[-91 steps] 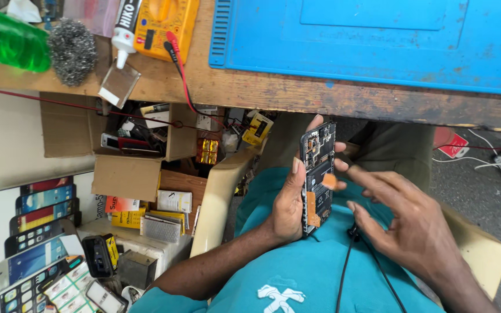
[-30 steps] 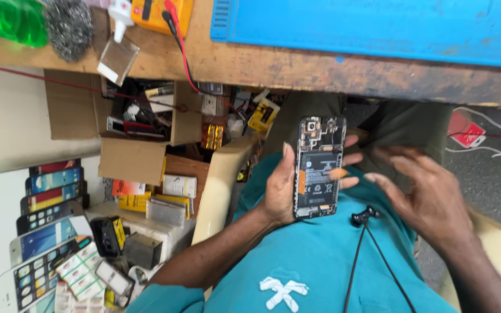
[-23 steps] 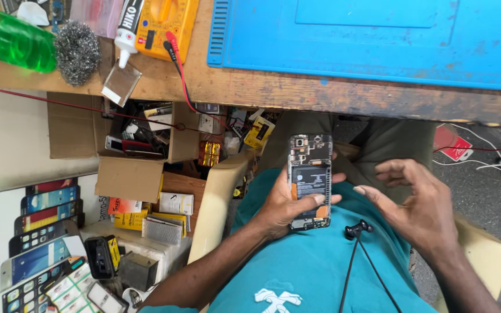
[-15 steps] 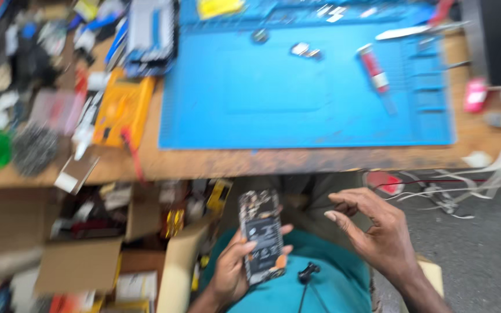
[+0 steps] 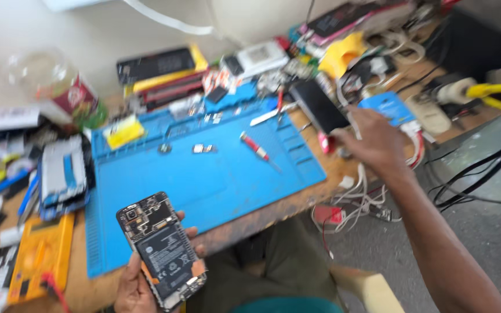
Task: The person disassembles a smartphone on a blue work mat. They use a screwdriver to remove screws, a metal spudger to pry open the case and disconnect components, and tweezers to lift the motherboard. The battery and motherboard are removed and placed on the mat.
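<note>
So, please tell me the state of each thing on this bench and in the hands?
Opened phone: back cover off, battery and board exposed, held in left hand.
Right hand: reaching over the desk's right side, gripping nothing visible.
Red-handled screwdriver: lying loose on the blue work mat.
Black phone: lying flat, screen dark.

Left hand (image 5: 137, 284) at 7 o'clock, gripping opened phone (image 5: 160, 249) with back cover off, battery and boards exposed, tilted slightly. Right hand (image 5: 372, 142) out at 2 o'clock, fingers on dark rectangular phone (image 5: 320, 105) at right edge of blue work mat (image 5: 204, 179). Red-handled screwdriver (image 5: 259, 149) lying on mat near centre, small metal parts (image 5: 204, 149) just beside. Yellow multimeter (image 5: 39, 258) at 8 o'clock. White cables (image 5: 360, 203) hanging over bench edge at 4 o'clock. Motion blur throughout.
</note>
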